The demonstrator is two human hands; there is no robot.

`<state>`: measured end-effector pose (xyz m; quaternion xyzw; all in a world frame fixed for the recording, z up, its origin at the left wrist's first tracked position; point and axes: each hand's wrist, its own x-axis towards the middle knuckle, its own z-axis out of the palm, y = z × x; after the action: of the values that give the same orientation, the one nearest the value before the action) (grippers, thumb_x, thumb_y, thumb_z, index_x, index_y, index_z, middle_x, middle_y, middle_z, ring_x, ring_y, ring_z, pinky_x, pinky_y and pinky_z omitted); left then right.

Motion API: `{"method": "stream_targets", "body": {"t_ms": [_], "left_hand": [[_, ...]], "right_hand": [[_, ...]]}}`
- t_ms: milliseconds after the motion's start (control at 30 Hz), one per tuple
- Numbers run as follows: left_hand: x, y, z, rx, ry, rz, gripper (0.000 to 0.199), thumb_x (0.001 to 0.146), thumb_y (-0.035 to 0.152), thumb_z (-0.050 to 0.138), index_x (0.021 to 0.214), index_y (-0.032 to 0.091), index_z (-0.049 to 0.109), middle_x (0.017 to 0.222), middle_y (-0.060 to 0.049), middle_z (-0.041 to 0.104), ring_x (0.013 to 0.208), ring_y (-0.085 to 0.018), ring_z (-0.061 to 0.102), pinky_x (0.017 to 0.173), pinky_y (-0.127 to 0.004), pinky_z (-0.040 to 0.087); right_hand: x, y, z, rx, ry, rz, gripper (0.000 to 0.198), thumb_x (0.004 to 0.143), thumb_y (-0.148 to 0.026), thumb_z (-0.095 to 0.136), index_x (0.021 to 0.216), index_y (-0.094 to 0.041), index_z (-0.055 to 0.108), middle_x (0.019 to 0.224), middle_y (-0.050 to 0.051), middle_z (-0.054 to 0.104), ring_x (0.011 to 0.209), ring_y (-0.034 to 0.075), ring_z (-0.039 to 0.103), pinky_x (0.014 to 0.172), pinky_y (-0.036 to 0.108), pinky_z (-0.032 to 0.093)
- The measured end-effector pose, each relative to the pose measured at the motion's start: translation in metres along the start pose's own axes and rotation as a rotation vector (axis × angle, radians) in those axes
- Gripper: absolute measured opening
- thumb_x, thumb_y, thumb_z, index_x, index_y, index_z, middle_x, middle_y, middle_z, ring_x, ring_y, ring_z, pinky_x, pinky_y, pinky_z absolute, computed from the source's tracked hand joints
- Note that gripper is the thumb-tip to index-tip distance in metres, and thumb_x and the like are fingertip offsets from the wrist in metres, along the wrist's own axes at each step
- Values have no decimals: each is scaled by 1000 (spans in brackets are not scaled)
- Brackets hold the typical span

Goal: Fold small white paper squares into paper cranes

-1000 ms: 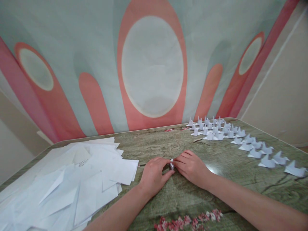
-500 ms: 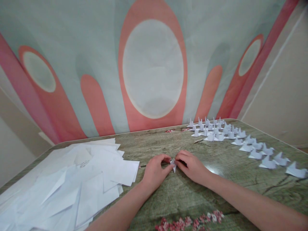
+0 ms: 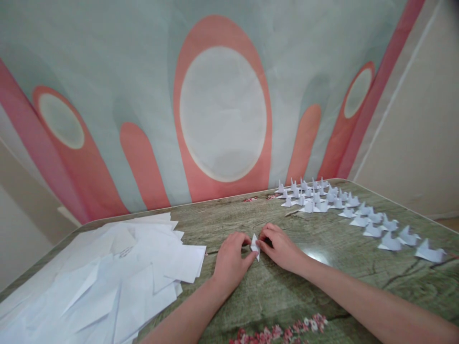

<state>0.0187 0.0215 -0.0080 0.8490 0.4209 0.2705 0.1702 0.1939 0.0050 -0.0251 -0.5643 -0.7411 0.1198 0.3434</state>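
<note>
Between my two hands, over the middle of the table, is a small piece of folded white paper [image 3: 255, 246], narrow and pointed at top and bottom. My left hand [image 3: 234, 255] grips its left side between thumb and fingers. The fingertips of my right hand [image 3: 278, 246] pinch its right edge. Part of the paper's lower edge is covered by my left thumb.
A wide heap of white paper sheets [image 3: 139, 272] spreads over the left of the wood-grain table [image 3: 287, 296]. Rows of folded paper birds [image 3: 390, 240] stand along the right and back right. Behind the table hangs a patterned backdrop [image 3: 222, 114].
The folded paper now shows taller and more upright between my hands, with its top point exposed. My right fingers have shifted slightly down its right edge. The camera view has tilted a little.
</note>
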Motion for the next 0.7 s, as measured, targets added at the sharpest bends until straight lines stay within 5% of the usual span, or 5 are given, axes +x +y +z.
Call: {"method": "stream_targets", "body": {"t_ms": [467,700], "left_hand": [[-11,9,-5,295,-30,169,18,85,28,54,97,26,66,99,-3,61,94,-20,53,80,-35,43],[-15,13,-9,316,-47,179,20,87,30,51,101,27,64,104,-4,59,100,-20,50,83,-36,42]], "right_hand": [[-3,0,3,-52,59,-51,2,81,-16,57,79,-17,57,82,4,55,82,18,52,72,32,44],[-19,-13,-5,-176,-26,-211,21,83,-7,47,92,-19,61,98,7,59,92,21,51,81,36,40]]}}
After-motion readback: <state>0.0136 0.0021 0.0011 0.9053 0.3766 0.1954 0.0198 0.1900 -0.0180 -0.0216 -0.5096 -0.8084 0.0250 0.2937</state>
